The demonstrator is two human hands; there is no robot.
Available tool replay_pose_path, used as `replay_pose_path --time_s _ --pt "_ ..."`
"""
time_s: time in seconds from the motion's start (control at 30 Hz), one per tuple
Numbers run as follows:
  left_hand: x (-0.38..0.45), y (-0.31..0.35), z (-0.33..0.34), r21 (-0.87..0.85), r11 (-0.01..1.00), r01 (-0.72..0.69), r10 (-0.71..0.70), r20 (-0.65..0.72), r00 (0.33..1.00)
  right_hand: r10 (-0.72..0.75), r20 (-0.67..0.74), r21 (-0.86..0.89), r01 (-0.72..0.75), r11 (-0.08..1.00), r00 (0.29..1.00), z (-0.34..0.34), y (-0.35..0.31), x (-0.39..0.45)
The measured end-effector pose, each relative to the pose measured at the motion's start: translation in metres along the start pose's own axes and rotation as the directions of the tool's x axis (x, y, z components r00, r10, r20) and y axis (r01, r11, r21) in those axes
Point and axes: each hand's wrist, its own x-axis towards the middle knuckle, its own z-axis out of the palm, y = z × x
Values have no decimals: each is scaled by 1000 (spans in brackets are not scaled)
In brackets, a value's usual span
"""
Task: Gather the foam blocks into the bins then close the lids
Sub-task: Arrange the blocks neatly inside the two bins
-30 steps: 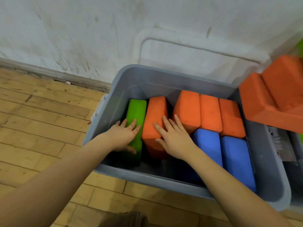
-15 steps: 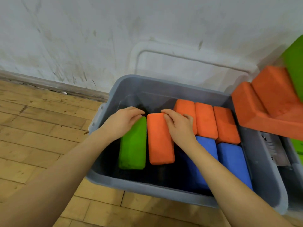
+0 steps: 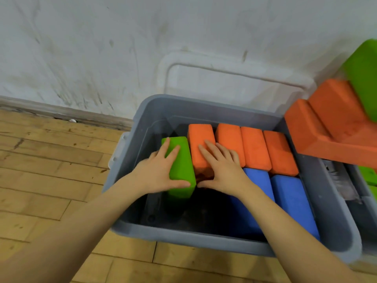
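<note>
A: The left hand (image 3: 157, 172) held the green block (image 3: 181, 166), fingers on top, thumb under its near end. The right hand (image 3: 222, 170) lay flat on the orange block (image 3: 201, 144).

B: Both sat inside the grey bin (image 3: 204, 240). Better to press them down evenly against the neighbours.

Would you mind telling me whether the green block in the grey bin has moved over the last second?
Yes. The green block, held by the left hand, has shifted from nearer the grey bin's left wall toward the orange block and now lies tilted against it.

Scuffed white wall (image 3: 102, 48), dark baseboard (image 3: 61, 113), wooden plank floor (image 3: 40, 170)
</note>
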Motion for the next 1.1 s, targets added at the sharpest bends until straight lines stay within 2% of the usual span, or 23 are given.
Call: replay_pose_path --time_s 0.1,0.17,0.33,0.47,0.7,0.9,0.97,1.1 --pt "8 12 -4 91 996 -20 20 3 1000 22 -106 -54 -28 998 994 1 -1 8" --pt "9 15 -6 119 992 -40 40 1 999 27 -74 -106 -35 994 997 3 -2 13" --pt "-1 17 5 154 988 -28 39 -66 997 26 -134 -105 -40 994 991 10 -3 13" --pt "4 23 11 218 976 -5 19 -63 998 11 -211 -69 -26 997 977 12 -4 12" --pt "26 5 -14 163 981 -102 135 -203 970 55 -347 -70 -84 994 936 0 -3 21" --pt "56 -5 -12 107 961 -254 275 -303 912 107 -346 -68 -138 988 932 1 3 39" --pt "59 -9 -7 94 960 -264 280 -317 906 102 -352 -60 -131 990 931 6 3 39" --pt "60 -13 2 45 977 -206 211 -278 937 88 -345 -49 -112 993 934 13 -1 36"
